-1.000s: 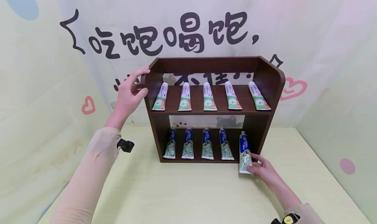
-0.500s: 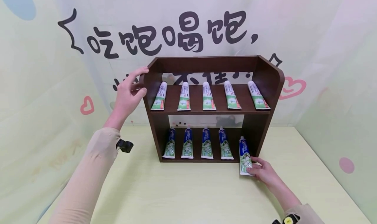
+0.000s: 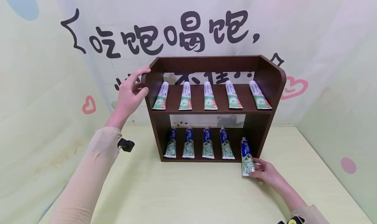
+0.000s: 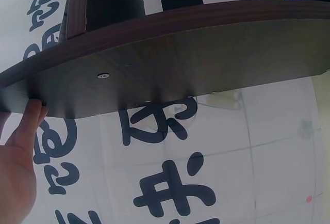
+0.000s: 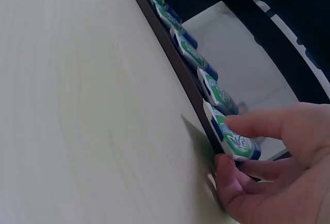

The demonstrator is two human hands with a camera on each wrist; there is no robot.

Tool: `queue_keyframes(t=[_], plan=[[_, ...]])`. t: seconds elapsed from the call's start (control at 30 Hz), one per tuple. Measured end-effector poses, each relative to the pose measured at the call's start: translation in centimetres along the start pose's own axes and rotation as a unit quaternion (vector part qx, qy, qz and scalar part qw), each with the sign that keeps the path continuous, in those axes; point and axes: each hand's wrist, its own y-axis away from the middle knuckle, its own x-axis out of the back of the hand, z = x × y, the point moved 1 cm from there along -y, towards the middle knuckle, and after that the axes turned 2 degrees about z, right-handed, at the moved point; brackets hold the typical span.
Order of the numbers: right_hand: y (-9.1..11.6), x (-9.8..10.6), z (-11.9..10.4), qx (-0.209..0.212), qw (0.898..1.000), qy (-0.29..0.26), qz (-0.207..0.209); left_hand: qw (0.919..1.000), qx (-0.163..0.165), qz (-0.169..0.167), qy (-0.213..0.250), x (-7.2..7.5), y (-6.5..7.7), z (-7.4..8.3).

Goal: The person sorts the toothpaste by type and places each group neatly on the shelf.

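Observation:
A dark brown two-tier shelf (image 3: 212,112) stands on the table. My left hand (image 3: 131,92) rests its fingers on the upper part of the left side panel; the left wrist view shows fingertips touching that panel's outer face (image 4: 154,69). At the lower right, my right hand (image 3: 267,173) pinches the bottom end of a blue-and-green toothpaste tube (image 3: 247,158) between thumb and fingers. This tube leans at the lower tier's front edge, its crimped end out past the board. In the right wrist view, the thumb lies across the tube (image 5: 240,142).
Several blue-and-green tubes (image 3: 207,145) stand in a row on the lower tier. White-and-green tubes (image 3: 209,98) line the upper tier. Behind hangs a white printed cloth (image 3: 188,30) with black characters. The pale table (image 3: 191,191) spreads in front.
The right hand has brought the pinched toothpaste tube slightly lower and toward me, its cap end now lower against the shelf. My left hand keeps its place on the side panel.

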Motion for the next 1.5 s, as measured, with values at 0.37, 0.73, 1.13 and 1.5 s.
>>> queue_keyframes(t=[0.37,0.73,1.13,1.5], plan=[[0.5,0.2,0.4,0.058,0.994,0.091,0.028,1.0000,-0.008,0.005,-0.001,-0.1,-0.1,0.1],[0.9,0.1,0.5,0.053,0.995,0.081,0.033,0.9999,-0.013,0.006,0.004,-0.1,0.0,-0.1],[0.4,-0.1,0.4,0.044,0.992,0.085,0.084,0.9999,-0.006,0.006,0.010,-0.1,-0.1,-0.3],[-0.2,0.2,0.1,0.033,0.986,0.109,0.119,0.9999,-0.003,0.006,0.016,-0.2,-0.2,-0.7]])
